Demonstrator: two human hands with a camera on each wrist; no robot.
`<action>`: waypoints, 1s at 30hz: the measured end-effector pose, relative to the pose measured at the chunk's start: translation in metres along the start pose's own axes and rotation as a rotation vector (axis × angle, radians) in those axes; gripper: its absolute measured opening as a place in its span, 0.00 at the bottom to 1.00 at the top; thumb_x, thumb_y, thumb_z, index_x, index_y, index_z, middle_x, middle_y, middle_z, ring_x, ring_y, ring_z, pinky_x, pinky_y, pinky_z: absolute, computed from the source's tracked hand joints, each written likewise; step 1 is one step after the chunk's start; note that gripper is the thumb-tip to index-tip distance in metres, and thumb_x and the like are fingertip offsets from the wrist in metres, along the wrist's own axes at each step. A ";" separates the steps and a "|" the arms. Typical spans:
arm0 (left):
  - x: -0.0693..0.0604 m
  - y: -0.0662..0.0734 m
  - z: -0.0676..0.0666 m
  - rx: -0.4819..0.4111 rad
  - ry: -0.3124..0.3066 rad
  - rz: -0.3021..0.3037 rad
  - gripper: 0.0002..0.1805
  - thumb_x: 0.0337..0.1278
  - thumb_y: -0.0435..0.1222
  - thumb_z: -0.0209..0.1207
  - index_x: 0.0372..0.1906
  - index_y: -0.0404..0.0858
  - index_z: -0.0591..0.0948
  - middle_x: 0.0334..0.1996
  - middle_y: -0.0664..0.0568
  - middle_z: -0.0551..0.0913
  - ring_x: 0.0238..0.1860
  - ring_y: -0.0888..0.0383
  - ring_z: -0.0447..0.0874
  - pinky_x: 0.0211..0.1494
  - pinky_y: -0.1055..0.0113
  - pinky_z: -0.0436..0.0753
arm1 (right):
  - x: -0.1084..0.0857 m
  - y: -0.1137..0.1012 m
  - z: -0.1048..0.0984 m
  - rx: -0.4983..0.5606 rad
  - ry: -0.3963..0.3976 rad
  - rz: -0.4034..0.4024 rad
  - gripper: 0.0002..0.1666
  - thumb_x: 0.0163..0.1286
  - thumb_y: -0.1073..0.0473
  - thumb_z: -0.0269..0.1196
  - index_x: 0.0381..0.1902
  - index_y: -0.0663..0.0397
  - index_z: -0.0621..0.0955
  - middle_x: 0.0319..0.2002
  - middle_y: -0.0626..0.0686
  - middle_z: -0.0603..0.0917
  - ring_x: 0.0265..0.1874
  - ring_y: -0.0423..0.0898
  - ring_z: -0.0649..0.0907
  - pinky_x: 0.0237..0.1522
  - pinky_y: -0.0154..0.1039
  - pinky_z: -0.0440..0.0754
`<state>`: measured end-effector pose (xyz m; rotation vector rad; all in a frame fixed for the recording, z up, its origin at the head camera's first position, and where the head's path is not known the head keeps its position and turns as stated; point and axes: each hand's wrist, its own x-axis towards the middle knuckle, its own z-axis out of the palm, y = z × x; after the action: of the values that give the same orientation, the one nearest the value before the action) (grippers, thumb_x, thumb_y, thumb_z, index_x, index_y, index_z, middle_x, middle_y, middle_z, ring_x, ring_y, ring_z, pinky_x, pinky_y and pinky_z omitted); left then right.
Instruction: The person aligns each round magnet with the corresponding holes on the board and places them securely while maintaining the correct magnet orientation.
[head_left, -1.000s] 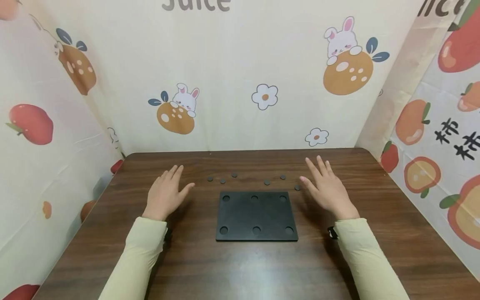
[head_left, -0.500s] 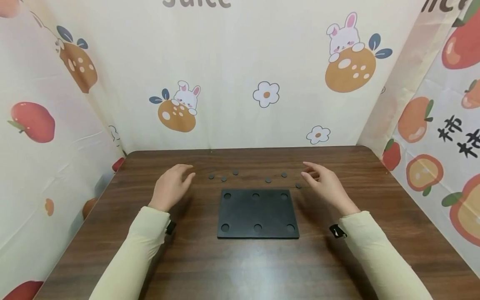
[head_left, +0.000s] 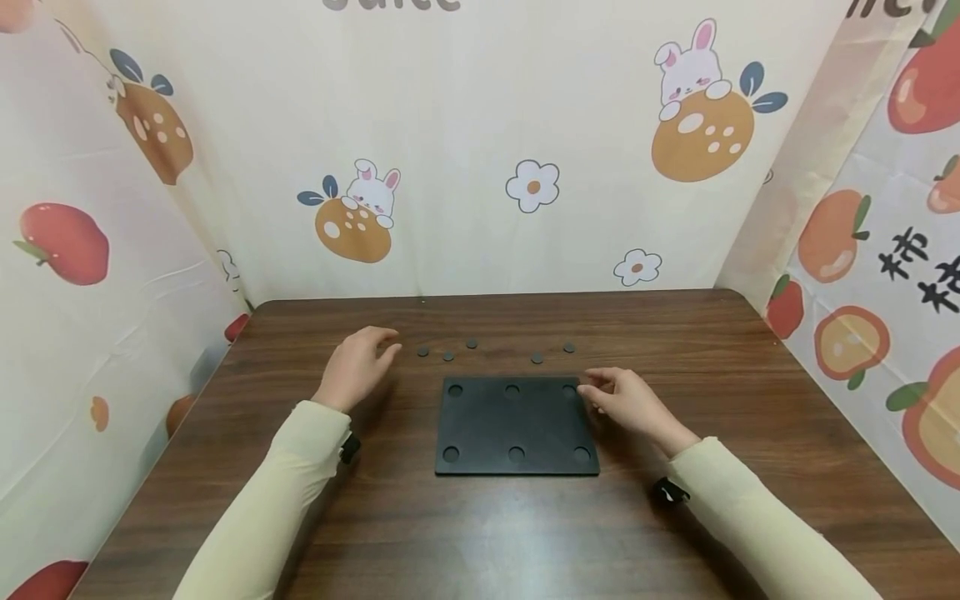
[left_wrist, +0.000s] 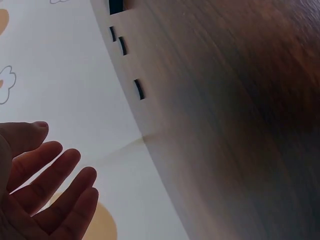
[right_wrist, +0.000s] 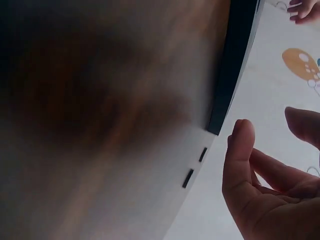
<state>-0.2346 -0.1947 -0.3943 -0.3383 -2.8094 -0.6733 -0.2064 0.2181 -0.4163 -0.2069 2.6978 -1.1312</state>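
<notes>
Holds left hand [head_left: 356, 367] with thumb and fingertips apart beside discs [head_left: 448, 356], likely for easy reach, and right hand [head_left: 628, 406], in a grip impossible to tell, by the board [head_left: 517, 423].

A person's left hand [head_left: 351, 367] is near three small dark discs [head_left: 448, 357] on a brown table [head_left: 517, 537]; two more discs [head_left: 568, 348] lie farther right. The right hand [head_left: 626, 403] is at the far right corner of a black board [head_left: 483, 425] with six round hollows. Rabbits and flowers decorate the cloth [head_left: 465, 108] behind.
</notes>
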 end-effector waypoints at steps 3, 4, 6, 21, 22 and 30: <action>0.003 0.001 0.003 0.002 -0.026 -0.015 0.18 0.68 0.40 0.58 0.57 0.34 0.81 0.54 0.39 0.83 0.50 0.44 0.84 0.50 0.48 0.82 | -0.001 -0.001 0.003 -0.023 -0.037 -0.002 0.34 0.72 0.47 0.60 0.67 0.63 0.71 0.44 0.57 0.83 0.27 0.45 0.82 0.31 0.39 0.76; 0.004 0.001 0.004 0.003 -0.036 -0.021 0.18 0.68 0.40 0.58 0.57 0.34 0.81 0.53 0.40 0.83 0.49 0.44 0.84 0.49 0.48 0.82 | -0.002 -0.001 0.004 -0.032 -0.050 -0.004 0.35 0.71 0.47 0.61 0.67 0.64 0.71 0.43 0.56 0.83 0.25 0.45 0.81 0.29 0.39 0.75; 0.006 0.001 0.007 0.006 -0.063 -0.027 0.19 0.68 0.41 0.58 0.57 0.35 0.81 0.53 0.40 0.83 0.47 0.45 0.85 0.47 0.49 0.83 | -0.002 -0.001 0.005 -0.052 -0.071 -0.003 0.36 0.71 0.48 0.61 0.67 0.65 0.70 0.38 0.54 0.82 0.22 0.45 0.79 0.27 0.39 0.74; 0.033 0.005 0.020 0.050 -0.248 -0.064 0.21 0.69 0.41 0.57 0.61 0.34 0.78 0.59 0.39 0.79 0.60 0.42 0.78 0.60 0.47 0.78 | 0.003 -0.002 0.013 -0.145 -0.112 0.011 0.45 0.62 0.50 0.70 0.68 0.71 0.66 0.45 0.59 0.80 0.35 0.47 0.77 0.37 0.40 0.75; 0.035 0.005 0.021 0.052 -0.257 -0.068 0.21 0.69 0.41 0.57 0.61 0.34 0.78 0.59 0.40 0.79 0.60 0.42 0.78 0.60 0.48 0.78 | 0.004 -0.002 0.014 -0.155 -0.110 0.010 0.45 0.62 0.50 0.70 0.68 0.71 0.67 0.44 0.59 0.80 0.36 0.47 0.76 0.37 0.40 0.74; 0.047 0.002 0.029 0.039 -0.320 -0.063 0.22 0.68 0.39 0.58 0.62 0.33 0.76 0.61 0.38 0.77 0.62 0.42 0.76 0.62 0.48 0.76 | 0.007 -0.003 0.016 -0.170 -0.116 0.019 0.43 0.60 0.50 0.72 0.66 0.67 0.70 0.41 0.56 0.77 0.34 0.47 0.74 0.35 0.40 0.71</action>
<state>-0.2834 -0.1717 -0.4063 -0.3827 -3.1432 -0.6253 -0.2096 0.2031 -0.4257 -0.2647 2.6862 -0.8561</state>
